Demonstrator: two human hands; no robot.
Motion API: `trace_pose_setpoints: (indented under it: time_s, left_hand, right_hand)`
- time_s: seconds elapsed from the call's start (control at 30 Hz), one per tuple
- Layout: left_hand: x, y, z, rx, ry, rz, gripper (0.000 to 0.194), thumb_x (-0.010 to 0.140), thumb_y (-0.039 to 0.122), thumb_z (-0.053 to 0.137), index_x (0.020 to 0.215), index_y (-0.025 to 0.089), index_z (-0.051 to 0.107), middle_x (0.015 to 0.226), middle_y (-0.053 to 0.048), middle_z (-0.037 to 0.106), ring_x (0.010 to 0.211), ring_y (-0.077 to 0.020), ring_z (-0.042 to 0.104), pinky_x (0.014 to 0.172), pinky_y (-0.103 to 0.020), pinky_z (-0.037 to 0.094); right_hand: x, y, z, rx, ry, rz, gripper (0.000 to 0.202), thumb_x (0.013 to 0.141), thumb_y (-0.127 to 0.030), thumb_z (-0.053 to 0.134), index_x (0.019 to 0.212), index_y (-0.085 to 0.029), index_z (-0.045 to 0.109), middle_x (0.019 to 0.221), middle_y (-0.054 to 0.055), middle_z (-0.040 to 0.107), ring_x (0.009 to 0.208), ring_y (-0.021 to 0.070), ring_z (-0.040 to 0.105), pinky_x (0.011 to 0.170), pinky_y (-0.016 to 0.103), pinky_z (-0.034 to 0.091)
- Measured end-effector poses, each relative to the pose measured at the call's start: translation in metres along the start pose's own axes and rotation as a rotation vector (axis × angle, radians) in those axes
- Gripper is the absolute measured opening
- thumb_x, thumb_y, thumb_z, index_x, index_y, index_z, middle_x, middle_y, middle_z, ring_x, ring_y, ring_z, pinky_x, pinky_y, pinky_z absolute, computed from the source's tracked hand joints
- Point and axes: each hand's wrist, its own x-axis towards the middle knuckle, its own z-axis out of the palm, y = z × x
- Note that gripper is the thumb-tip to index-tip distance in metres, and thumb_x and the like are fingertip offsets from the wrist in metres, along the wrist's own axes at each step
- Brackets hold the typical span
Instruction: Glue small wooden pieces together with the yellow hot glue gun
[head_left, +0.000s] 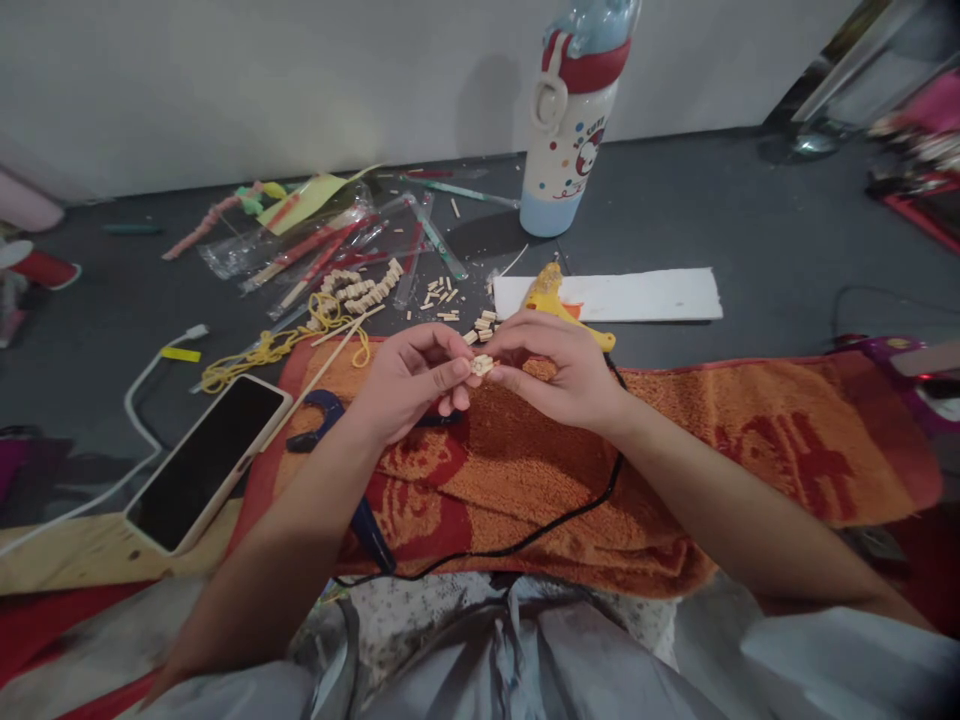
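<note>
Between my two hands is a small cluster of cut wooden stick pieces [482, 365]. My left hand [424, 378] pinches its left side with thumb and fingers. From the right, my right hand [559, 365] pinches the other side. Just beyond the fingertips lie a few more small wooden clusters [484, 325] and scattered loose stick bits [440, 293]. A yellow glue gun [549, 288] rests behind my right hand, partly hidden by it, on a white strip of board [652, 295]. Under my hands is an orange towel [540, 480].
A phone [210, 460] lies at left beside a white cable [139, 400]. Yellow cord [255, 360] and strung wooden clusters [364, 290] sit near wrapped chopsticks [315, 250]. A tall bottle [574, 130] stands at the back. A black cable [517, 545] crosses the towel near blue-handled pliers or cutters [371, 530].
</note>
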Motion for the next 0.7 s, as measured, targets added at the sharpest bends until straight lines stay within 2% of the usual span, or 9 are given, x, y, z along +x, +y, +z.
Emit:
trace_pose_setpoints:
  time_s: [0.23, 0.4, 0.57, 0.7]
  left_hand:
    - [0.0001, 0.0005, 0.0010, 0.030, 0.015, -0.001, 0.040, 0.060, 0.039, 0.086, 0.072, 0.015, 0.056, 0.057, 0.003, 0.065, 0.041, -0.0056, 0.057, 0.035, -0.013, 0.039]
    - [0.0010, -0.0010, 0.0009, 0.071, 0.008, 0.035, 0.050, 0.058, 0.053, 0.084, 0.075, 0.015, 0.055, 0.057, 0.003, 0.063, 0.043, -0.0071, 0.058, 0.036, -0.015, 0.041]
    - [0.0033, -0.0046, -0.0007, 0.235, 0.049, 0.019, 0.043, 0.061, 0.043, 0.085, 0.077, 0.015, 0.057, 0.057, 0.003, 0.062, 0.046, -0.0060, 0.058, 0.043, -0.015, 0.045]
    - [0.0051, -0.0039, -0.0019, 0.282, 0.073, 0.107, 0.034, 0.065, 0.038, 0.082, 0.075, 0.014, 0.060, 0.058, 0.001, 0.063, 0.047, -0.0060, 0.057, 0.043, -0.017, 0.045]
  right_hand:
    - [0.0005, 0.0013, 0.0000, -0.010, -0.011, -0.013, 0.010, 0.088, -0.027, 0.063, 0.089, -0.018, 0.066, 0.080, 0.003, 0.067, 0.069, 0.0115, 0.059, 0.061, 0.026, 0.049]
    - [0.0002, -0.0004, -0.0022, -0.096, -0.041, -0.025, 0.010, 0.088, -0.027, 0.062, 0.089, -0.017, 0.065, 0.082, 0.005, 0.066, 0.068, 0.0119, 0.059, 0.062, 0.026, 0.051]
    - [-0.0023, -0.0003, -0.0016, -0.200, -0.073, -0.023, 0.011, 0.087, -0.026, 0.062, 0.090, -0.016, 0.066, 0.084, 0.006, 0.065, 0.066, 0.0121, 0.058, 0.060, 0.025, 0.050]
    - [-0.0026, 0.0030, -0.0014, -0.236, -0.038, -0.017, 0.011, 0.087, -0.029, 0.063, 0.087, -0.019, 0.067, 0.081, 0.004, 0.066, 0.069, 0.0137, 0.059, 0.063, 0.027, 0.048]
